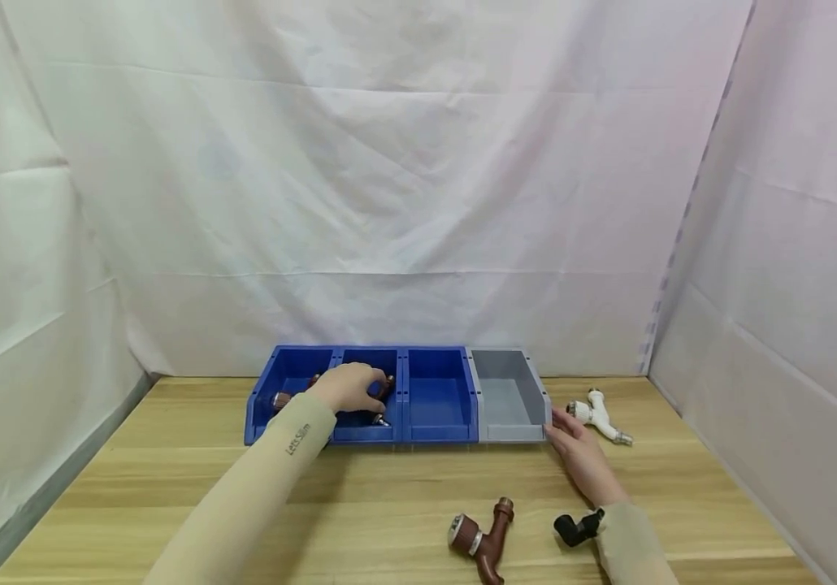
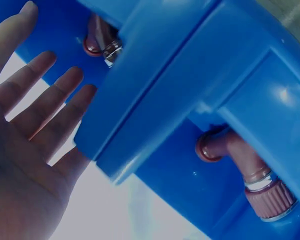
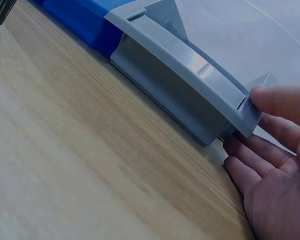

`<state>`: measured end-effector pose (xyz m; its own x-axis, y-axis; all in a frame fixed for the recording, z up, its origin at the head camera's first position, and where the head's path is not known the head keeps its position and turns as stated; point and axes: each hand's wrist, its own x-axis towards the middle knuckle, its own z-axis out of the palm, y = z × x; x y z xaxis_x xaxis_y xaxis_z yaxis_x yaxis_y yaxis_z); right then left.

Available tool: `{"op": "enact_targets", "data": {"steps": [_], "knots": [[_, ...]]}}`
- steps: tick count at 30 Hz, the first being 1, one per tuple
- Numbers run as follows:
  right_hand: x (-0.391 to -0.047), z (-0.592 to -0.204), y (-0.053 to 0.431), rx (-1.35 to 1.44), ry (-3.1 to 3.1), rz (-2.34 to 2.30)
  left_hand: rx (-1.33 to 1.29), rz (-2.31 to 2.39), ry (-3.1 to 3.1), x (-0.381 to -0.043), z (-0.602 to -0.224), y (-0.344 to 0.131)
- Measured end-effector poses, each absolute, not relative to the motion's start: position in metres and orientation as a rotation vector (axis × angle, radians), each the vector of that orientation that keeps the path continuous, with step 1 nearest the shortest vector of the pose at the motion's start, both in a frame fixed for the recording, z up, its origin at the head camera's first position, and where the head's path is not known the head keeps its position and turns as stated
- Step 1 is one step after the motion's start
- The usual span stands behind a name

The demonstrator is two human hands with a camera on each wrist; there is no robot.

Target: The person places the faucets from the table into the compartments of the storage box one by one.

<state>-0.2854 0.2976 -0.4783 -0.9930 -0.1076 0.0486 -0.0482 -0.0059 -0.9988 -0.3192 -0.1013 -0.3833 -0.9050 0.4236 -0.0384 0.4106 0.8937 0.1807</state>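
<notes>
The left hand (image 1: 348,387), relaxed and holding nothing, hovers over a blue bin (image 1: 365,435), a brown tap (image 2: 97,34) inside near its fingertips; the right hand (image 1: 585,459) pinches the adjacent grey bin (image 1: 508,396)'s corner.

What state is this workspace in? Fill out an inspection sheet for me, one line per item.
Surface: wood-grain table, no spill seen.
Job's things: three blue bins and one gray bin in a row; a brown tap in the leftmost bin, another brown tap in the second.
Clutter: loose brown tap and white tap on the table; black piece by the right sleeve, type unclear.
Hands: left hand over the second bin, fingers spread; right hand grips the gray bin's near right corner.
Cables: nothing seen.
Surroundings: creased white sheeting behind and on both sides.
</notes>
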Motion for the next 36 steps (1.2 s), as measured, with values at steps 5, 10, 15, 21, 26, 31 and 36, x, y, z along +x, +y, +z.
{"op": "enact_targets", "data": {"steps": [5,10,15,21,26,31,36], "knots": [[-0.285,-0.483,0.299,-0.151,2.193,-2.181,0.699,0.258,3.01,-0.316,-0.382,-0.102],[-0.288,-0.485,0.297,-0.174,2.221,-2.162,0.654,0.218,3.091,-0.308,-0.377,-0.107],[-0.289,-0.485,0.293,-0.173,2.239,-2.148,0.662,0.207,3.122,-0.296,-0.375,-0.11],[-0.287,-0.48,0.293,-0.167,2.222,-2.16,0.765,0.202,3.148,-0.28,-0.369,-0.104],[-0.284,-0.48,0.297,-0.175,2.213,-2.179,0.93,0.177,3.156,-0.262,-0.361,-0.089],[-0.284,-0.478,0.302,-0.173,2.246,-2.171,1.078,0.257,3.093,-0.241,-0.352,-0.066],[-0.285,-0.476,0.304,-0.155,2.206,-2.178,1.28,0.37,2.982,-0.221,-0.356,-0.037]]}}
